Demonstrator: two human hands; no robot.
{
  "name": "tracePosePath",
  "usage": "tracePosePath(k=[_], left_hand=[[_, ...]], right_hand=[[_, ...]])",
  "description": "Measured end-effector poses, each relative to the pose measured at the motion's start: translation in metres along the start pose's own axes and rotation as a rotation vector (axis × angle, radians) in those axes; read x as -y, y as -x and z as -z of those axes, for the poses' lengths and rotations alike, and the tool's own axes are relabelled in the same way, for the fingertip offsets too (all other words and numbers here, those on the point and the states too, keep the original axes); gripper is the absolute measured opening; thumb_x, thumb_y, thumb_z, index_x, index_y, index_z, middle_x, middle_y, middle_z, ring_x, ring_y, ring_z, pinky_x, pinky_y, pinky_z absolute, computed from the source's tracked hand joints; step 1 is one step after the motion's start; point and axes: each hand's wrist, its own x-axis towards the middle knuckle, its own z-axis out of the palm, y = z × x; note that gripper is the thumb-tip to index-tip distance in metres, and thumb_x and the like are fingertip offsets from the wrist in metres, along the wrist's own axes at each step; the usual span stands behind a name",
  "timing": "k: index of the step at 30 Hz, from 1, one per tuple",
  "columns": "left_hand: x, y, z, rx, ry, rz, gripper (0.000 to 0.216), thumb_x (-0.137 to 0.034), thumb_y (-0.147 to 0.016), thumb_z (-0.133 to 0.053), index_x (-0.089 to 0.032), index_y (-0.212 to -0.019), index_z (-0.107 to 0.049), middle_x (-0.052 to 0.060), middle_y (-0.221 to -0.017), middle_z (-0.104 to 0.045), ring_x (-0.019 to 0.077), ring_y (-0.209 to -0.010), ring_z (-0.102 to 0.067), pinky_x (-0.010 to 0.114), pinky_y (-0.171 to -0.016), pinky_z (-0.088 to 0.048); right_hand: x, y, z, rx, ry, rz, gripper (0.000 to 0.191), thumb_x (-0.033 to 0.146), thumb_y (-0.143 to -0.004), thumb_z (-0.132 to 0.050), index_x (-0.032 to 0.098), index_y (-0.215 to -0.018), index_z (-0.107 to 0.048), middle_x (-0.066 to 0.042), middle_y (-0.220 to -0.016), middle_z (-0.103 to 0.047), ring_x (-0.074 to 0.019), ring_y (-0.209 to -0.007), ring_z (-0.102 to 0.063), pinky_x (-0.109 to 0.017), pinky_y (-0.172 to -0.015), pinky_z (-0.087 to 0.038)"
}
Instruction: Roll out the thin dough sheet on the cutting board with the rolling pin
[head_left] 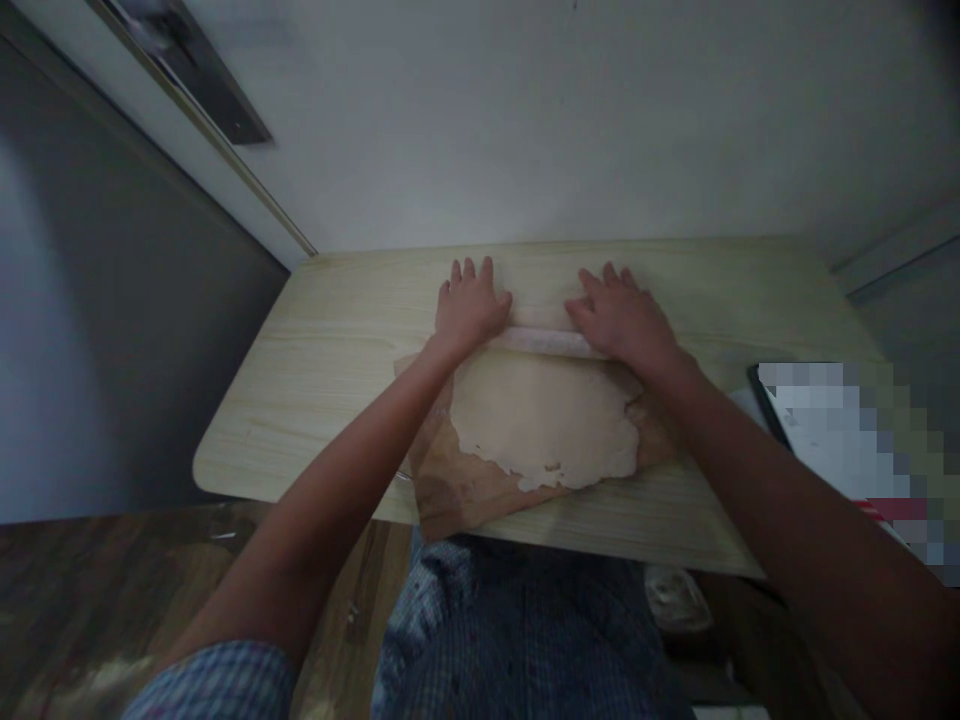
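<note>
A flat sheet of pale dough lies spread on a brown wooden board near the front edge of a light wooden table. At the dough's far edge lies a pale rolling pin. My left hand rests palm down on the pin's left end, fingers stretched forward. My right hand lies flat on its right end, fingers pointing left and forward. Both arms reach out over the board.
A white wall runs behind the table. A dark-edged flat object, partly blurred out, lies at the table's right end. Wooden floor shows at the lower left, and a dark grey panel stands to the left.
</note>
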Motion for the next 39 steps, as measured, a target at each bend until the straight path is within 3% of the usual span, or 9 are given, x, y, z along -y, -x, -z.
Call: tracePosePath(k=[6, 12, 20, 25, 28, 32, 36, 39], left_hand=[[-0.002, 0.031, 0.003, -0.034, -0.071, -0.051, 0.052, -0.034, -0.086, -0.035, -0.012, -0.134, -0.035, 0.015, -0.14, -0.035, 0.0318, -0.131, -0.027, 0.046, -0.101, -0.03], [-0.002, 0.071, -0.001, -0.152, -0.088, -0.091, 0.044, -0.031, -0.089, -0.031, -0.015, -0.129, -0.042, 0.014, -0.14, -0.036, 0.0292, -0.13, -0.03, 0.046, -0.099, -0.032], [0.005, 0.123, -0.005, -0.213, -0.037, -0.198, 0.045, -0.033, -0.092, -0.025, -0.009, -0.127, -0.041, 0.015, -0.137, -0.041, 0.024, -0.129, -0.033, 0.042, -0.103, -0.029], [0.008, 0.143, 0.001, -0.178, -0.086, -0.248, 0.041, -0.032, -0.092, -0.028, -0.006, -0.113, -0.051, 0.018, -0.13, -0.048, 0.0249, -0.125, -0.039, 0.043, -0.104, -0.027], [0.009, 0.145, 0.009, -0.129, -0.093, -0.264, 0.038, -0.032, -0.093, -0.029, -0.007, -0.107, -0.054, 0.018, -0.129, -0.049, 0.0238, -0.123, -0.043, 0.04, -0.101, -0.033], [0.009, 0.133, 0.025, -0.039, -0.073, -0.211, 0.039, -0.036, -0.094, -0.025, -0.014, -0.1, -0.056, 0.016, -0.136, -0.041, 0.0232, -0.109, -0.056, 0.038, -0.089, -0.044], [0.006, 0.109, 0.036, -0.035, -0.065, -0.192, 0.04, -0.037, -0.093, -0.025, -0.014, -0.116, -0.049, 0.018, -0.139, -0.035, 0.0251, -0.11, -0.055, 0.039, -0.087, -0.045], [0.006, 0.089, 0.033, -0.034, -0.058, -0.215, 0.043, -0.035, -0.093, -0.026, -0.01, -0.125, -0.042, 0.021, -0.14, -0.032, 0.0262, -0.119, -0.047, 0.038, -0.093, -0.041]], right_hand=[[0.016, 0.034, 0.011, -0.057, 0.052, 0.032, 0.048, 0.029, -0.087, -0.033, 0.009, -0.129, -0.045, -0.02, -0.138, -0.037, -0.0363, -0.128, -0.03, -0.059, -0.097, -0.029], [0.025, 0.072, 0.009, -0.177, 0.057, 0.108, 0.046, 0.029, -0.09, -0.024, 0.012, -0.112, -0.06, -0.017, -0.133, -0.046, -0.0311, -0.124, -0.039, -0.051, -0.095, -0.035], [0.03, 0.119, 0.004, -0.229, 0.116, 0.178, 0.043, 0.029, -0.09, -0.027, 0.013, -0.122, -0.052, -0.014, -0.13, -0.049, -0.0285, -0.117, -0.047, -0.046, -0.088, -0.041], [0.029, 0.137, 0.014, -0.229, 0.142, 0.281, 0.04, 0.024, -0.09, -0.03, 0.011, -0.121, -0.053, -0.014, -0.13, -0.05, -0.0261, -0.114, -0.051, -0.043, -0.088, -0.043], [0.022, 0.139, 0.024, -0.191, 0.08, 0.305, 0.038, 0.024, -0.09, -0.031, 0.013, -0.118, -0.056, -0.012, -0.127, -0.053, -0.0242, -0.11, -0.054, -0.041, -0.086, -0.046], [0.009, 0.128, 0.035, -0.206, 0.028, 0.205, 0.04, 0.027, -0.089, -0.032, 0.012, -0.12, -0.053, -0.013, -0.129, -0.051, -0.0254, -0.116, -0.05, -0.041, -0.087, -0.047], [-0.002, 0.11, 0.037, -0.234, 0.045, 0.205, 0.041, 0.027, -0.089, -0.033, 0.009, -0.12, -0.053, -0.016, -0.129, -0.051, -0.0258, -0.121, -0.044, -0.041, -0.095, -0.04], [-0.008, 0.1, 0.029, -0.23, 0.077, 0.21, 0.041, 0.028, -0.088, -0.032, 0.007, -0.117, -0.054, -0.018, -0.13, -0.049, -0.0285, -0.123, -0.041, -0.045, -0.097, -0.036]])
